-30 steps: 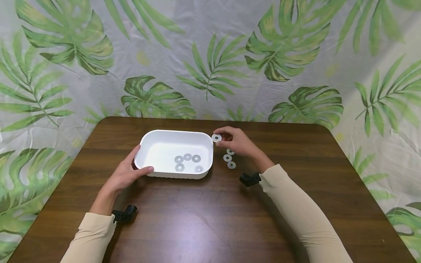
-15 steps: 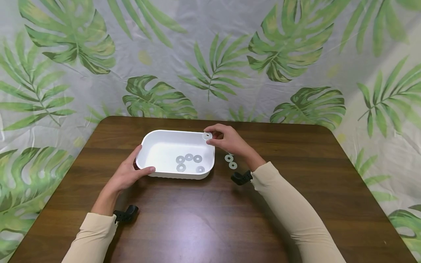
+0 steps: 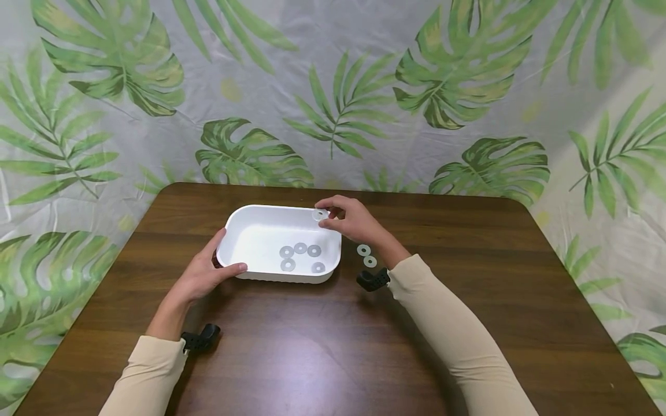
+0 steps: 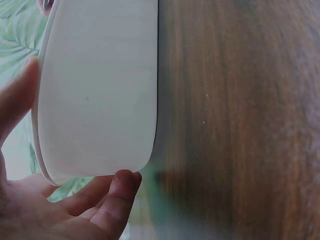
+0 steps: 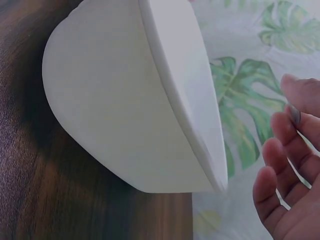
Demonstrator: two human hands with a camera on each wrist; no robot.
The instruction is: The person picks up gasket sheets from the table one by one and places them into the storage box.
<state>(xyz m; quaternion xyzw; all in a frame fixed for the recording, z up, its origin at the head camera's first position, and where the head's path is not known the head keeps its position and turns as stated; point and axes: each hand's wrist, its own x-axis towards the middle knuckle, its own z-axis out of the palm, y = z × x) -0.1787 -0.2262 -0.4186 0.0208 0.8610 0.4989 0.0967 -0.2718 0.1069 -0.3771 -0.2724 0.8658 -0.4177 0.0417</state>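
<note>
In the head view, my left hand (image 3: 199,277) holds a white oblong tub (image 3: 283,278) at its left end. The thumb lies over the near rim; in the left wrist view, other fingertips touch the tub's (image 4: 100,95) underside corner. Over the back right corner of the tub, my right hand (image 3: 354,222) pinches a flat round washer (image 3: 315,216) between thumb and fingers. The right wrist view shows that washer (image 5: 295,117) edge-on, apart from the tub (image 5: 110,100). Several washers (image 3: 282,253) lie flat on the tub's floor, towards its right half.
Two more washers (image 3: 360,249) are on the brown wooden table (image 3: 291,346), just right of the tub and beside my right wrist. A leaf-patterned cloth (image 3: 354,86) hangs behind the table's far edge. Black straps (image 3: 202,337) circle both wrists.
My right hand has moved left with the pinched washer, from beside the tub to over its back right corner. The left hand keeps its hold on the tub.
</note>
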